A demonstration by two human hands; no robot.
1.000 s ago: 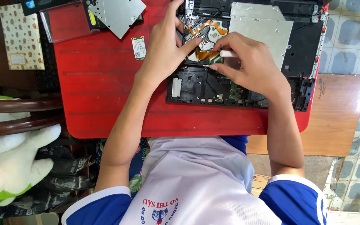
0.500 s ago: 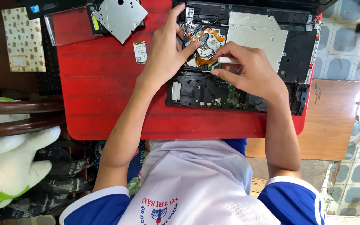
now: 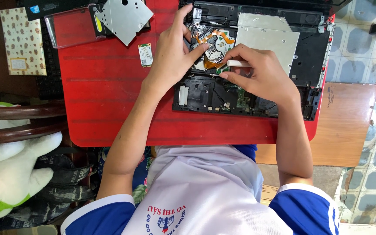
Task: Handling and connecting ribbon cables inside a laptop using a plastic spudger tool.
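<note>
Lying opened at the far right part of the red surface (image 3: 109,95): a black laptop base (image 3: 249,93), its inner boards showing. Resting on the small circuit part with the orange ribbon (image 3: 216,45) near the base's far-left corner: the left hand (image 3: 175,52), fingers spread loosely, thumb tip pressing the part, gripping nothing. Pinching a thin white tool (image 3: 239,63) between thumb and forefinger: the right hand (image 3: 264,76), curled over the middle of the base, tool tip pointing toward the circuit part. Sitting just beyond the right hand, inside the base: a silver drive cover (image 3: 268,35). Lying apart on the surface to the left: a small green card (image 3: 145,55), near the far edge; a loose silver drive (image 3: 125,15) and a clear plastic case (image 3: 68,30) at the far-left corner. Compared with half a second ago: both hands staying on the same spot, the left thumb having settled onto the part, the right still gripping the tool.
</note>
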